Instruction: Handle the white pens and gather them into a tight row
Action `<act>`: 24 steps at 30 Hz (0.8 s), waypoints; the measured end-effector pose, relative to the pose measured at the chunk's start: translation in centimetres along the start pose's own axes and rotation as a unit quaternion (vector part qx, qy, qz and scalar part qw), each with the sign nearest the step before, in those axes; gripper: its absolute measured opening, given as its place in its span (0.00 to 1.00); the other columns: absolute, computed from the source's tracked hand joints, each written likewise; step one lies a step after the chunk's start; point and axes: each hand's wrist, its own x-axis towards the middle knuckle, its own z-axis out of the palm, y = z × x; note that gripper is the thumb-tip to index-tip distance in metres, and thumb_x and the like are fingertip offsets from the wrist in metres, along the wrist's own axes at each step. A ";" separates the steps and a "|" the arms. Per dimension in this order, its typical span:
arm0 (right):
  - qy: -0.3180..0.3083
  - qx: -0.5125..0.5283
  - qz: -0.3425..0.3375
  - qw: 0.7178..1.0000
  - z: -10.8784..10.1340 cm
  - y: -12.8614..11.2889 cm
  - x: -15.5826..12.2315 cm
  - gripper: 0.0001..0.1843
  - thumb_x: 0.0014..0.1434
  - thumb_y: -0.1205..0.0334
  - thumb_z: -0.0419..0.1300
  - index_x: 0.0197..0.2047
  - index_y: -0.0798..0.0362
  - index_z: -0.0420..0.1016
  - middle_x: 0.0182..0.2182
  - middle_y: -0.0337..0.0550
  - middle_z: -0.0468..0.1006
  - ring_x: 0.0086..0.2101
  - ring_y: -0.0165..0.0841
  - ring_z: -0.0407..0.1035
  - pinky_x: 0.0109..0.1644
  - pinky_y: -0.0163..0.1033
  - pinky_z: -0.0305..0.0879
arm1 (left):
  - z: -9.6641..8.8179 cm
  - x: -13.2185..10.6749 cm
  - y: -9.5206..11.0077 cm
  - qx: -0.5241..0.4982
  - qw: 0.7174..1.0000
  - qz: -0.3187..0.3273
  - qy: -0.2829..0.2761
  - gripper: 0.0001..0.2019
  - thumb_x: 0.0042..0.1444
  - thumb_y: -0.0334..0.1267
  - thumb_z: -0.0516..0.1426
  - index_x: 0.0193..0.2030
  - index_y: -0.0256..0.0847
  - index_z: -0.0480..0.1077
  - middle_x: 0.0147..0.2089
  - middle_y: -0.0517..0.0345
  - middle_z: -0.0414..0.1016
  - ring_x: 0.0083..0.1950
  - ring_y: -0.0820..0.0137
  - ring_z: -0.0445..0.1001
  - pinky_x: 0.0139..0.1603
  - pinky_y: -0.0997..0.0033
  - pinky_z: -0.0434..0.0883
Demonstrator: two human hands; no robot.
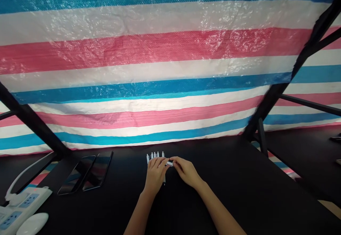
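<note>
Several white pens (157, 154) lie side by side on the black table, their top ends showing beyond my left hand (155, 174). That hand covers most of their length, and one dark tip pokes out below it. Another white pen (169, 164) is held crosswise between my two hands. The thumb and fingers of my left hand close on its left part. From the other side, my right hand (188, 172) pinches its right end. Fingers hide much of this pen.
Two dark, glossy tablet-like devices (97, 172) lie left of my hands. A white power strip (25, 204) with a plugged-in cable and a white rounded object (33, 223) sit at the lower left. Black frame bars (269, 103) and a striped sheet (149, 117) stand behind.
</note>
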 end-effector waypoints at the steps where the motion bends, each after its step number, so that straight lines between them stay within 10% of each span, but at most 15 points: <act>1: 0.002 0.007 0.007 1.000 0.0 0.1 0.0 0.15 0.64 0.62 0.44 0.49 0.49 0.68 0.36 0.41 0.76 0.33 0.32 0.71 0.39 0.36 0.64 | -0.1 0.0 0.0 -0.002 1.000 0.002 -0.003 0.12 0.61 0.38 0.49 0.46 0.43 0.72 0.43 0.50 0.76 0.46 0.63 0.70 0.49 0.59 0.66; 24: 0.090 0.097 0.174 0.976 0.3 3.5 0.6 0.14 0.59 0.53 0.47 0.46 0.51 0.59 0.15 0.28 0.62 0.17 0.31 0.62 0.23 0.32 0.51 | 0.0 0.1 -0.1 -0.050 0.998 -0.007 0.040 0.15 0.62 0.42 0.47 0.45 0.44 0.72 0.35 0.52 0.74 0.35 0.68 0.74 0.36 0.69 0.71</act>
